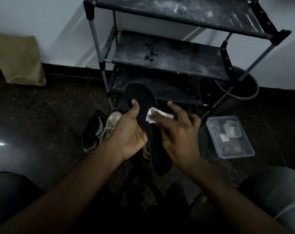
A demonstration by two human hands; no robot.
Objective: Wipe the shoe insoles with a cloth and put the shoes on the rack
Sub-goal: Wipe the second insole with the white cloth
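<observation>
Left hand [130, 132] grips insole [143, 97] edge, right hand [180, 137] presses cloth [151, 116]

Dim light here. A pale wall [59, 22] meets a dark skirting [67, 70] and a dark speckled floor [42, 115]. A paper bag [20, 59] leans on the wall; a dusty black rack [168, 54] stands before it, bin [248, 86] behind

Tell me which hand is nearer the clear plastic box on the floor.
Right. The right hand, pressing the white cloth onto the black insole, is just left of the clear plastic box; the left hand grips the insole's far edge, farther away.
</observation>
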